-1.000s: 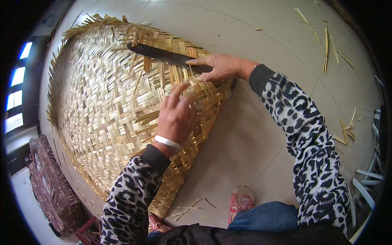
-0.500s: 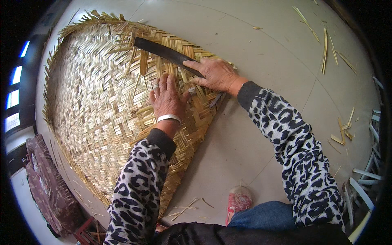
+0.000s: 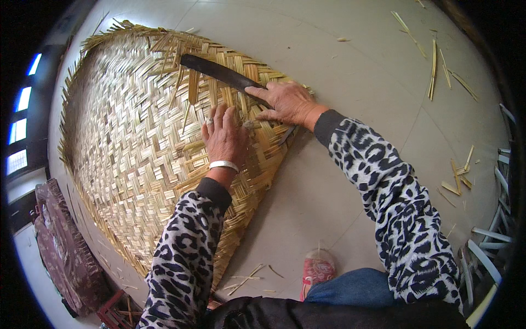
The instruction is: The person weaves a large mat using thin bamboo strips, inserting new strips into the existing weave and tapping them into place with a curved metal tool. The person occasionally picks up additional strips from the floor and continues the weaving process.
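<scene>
A large mat woven from pale split strips (image 3: pixel 137 137) lies on the floor, its far and left edges fringed with loose ends. My right hand (image 3: pixel 290 103) is closed round the near end of a long, dark, slightly curved flat bar (image 3: pixel 219 71), which lies across the mat near its right edge. On the weave beside it rests my left hand (image 3: pixel 226 137), its fingers bent and drawn together; what they pinch, if anything, is hidden. Ahead of them a loose brownish strip (image 3: pixel 193 86) sticks out of the weave. A small dark blade-like piece (image 3: pixel 286 134) shows below my right wrist at the mat's edge.
Cut strips (image 3: pixel 433 71) lie scattered on the tiled floor to the right, with more (image 3: pixel 246 278) near my shoe (image 3: pixel 318 268). Light metal bars (image 3: pixel 486 257) stand at the right rim. A brown patterned cloth-covered object (image 3: pixel 68 247) is at the lower left.
The fingers of my left hand have bent and pulled back slightly toward me. My right hand and the bar have barely shifted.
</scene>
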Motion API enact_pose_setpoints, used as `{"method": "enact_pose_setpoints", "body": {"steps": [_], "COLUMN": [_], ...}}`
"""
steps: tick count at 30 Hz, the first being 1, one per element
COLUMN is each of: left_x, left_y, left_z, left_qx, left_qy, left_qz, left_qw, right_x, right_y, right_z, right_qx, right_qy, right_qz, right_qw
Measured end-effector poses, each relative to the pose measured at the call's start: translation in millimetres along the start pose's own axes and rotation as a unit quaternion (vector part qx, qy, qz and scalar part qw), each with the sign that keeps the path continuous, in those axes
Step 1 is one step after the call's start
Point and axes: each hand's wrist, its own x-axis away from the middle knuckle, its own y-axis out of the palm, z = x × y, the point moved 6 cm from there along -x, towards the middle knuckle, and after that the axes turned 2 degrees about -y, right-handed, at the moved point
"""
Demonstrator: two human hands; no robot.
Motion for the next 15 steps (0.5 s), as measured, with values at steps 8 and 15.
{"method": "enact_pose_setpoints", "body": {"steps": [8,15], "left_x": [22,30], "left_y": [-15,-17], "left_z": [-6,12], "left_qx": [-0.029,-0.114], "left_qy": [0.032,0.132], "left_qz": [0.033,0.031], "left_qw": [0.999,0.984], "right_x": [0,-4], "right_y": [2,4], "right_z": [-4,-15], "right_qx": [-0.002,0.065], "right_qy": [0.046,0.086], "right_qz": [0.025,0.046], "right_qw": [0.999,0.993]}}
